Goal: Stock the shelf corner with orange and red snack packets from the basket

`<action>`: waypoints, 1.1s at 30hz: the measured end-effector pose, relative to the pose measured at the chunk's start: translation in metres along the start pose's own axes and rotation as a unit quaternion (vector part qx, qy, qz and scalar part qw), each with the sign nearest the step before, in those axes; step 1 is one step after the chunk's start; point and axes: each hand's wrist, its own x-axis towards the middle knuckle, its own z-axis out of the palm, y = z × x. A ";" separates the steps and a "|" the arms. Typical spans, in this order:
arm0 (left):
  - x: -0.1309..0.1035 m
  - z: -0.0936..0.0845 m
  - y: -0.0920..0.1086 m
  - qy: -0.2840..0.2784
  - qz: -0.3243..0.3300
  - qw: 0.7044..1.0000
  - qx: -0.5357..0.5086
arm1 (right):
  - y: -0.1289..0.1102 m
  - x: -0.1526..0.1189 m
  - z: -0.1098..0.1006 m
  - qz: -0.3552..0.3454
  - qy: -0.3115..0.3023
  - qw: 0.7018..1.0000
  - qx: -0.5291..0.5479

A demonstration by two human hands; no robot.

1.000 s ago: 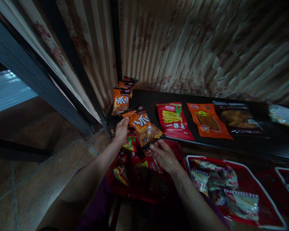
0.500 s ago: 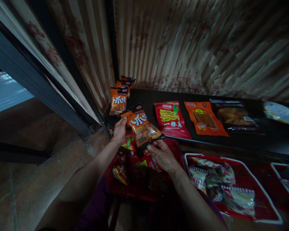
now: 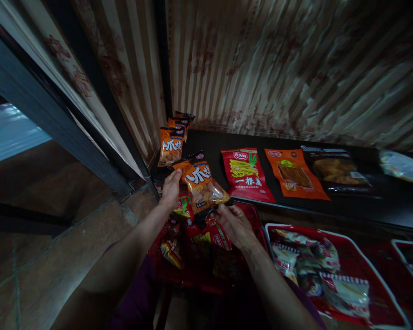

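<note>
Fingers of the left hand (image 3: 170,191) pinch the upper left corner of an orange snack bag (image 3: 206,187), thumb on its printed front, while those of the right hand (image 3: 236,225) pinch its black lower edge at about five o'clock. Held over the near edge of the dark table (image 3: 206,140), the bag leans with its top toward eleven o'clock. Between ten and eleven o'clock from it, similar orange bags (image 3: 172,145) stand one behind another at the table's corner. Toward three o'clock, a red bag (image 3: 248,175), an orange packet of brown sticks (image 3: 294,175), a dark bag with a clear window (image 3: 340,172) and a whitish bag (image 3: 402,167) lie in a row. Below, at six o'clock, a red basket (image 3: 196,283) contains red packets (image 3: 216,237) and a small yellow-and-red packet (image 3: 172,253). Toward four o'clock, a white-rimmed basket (image 3: 365,257) carries pale packets (image 3: 347,293); part of another basket (image 3: 400,251) shows beyond it. A striped curtain (image 3: 261,78) hangs at twelve.
</note>
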 end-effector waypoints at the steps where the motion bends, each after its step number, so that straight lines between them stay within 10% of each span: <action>1: -0.001 0.000 0.000 -0.003 -0.002 1.000 0.000 | 0.000 0.000 0.000 0.000 0.003 1.000 -0.005; 17: -0.008 0.003 0.012 -0.035 -0.026 0.999 0.005 | -0.004 0.002 0.002 -0.037 0.062 0.997 0.025; 33: 0.009 -0.013 0.040 -0.050 0.089 0.990 0.101 | -0.014 -0.004 -0.011 0.026 -0.018 0.999 -0.040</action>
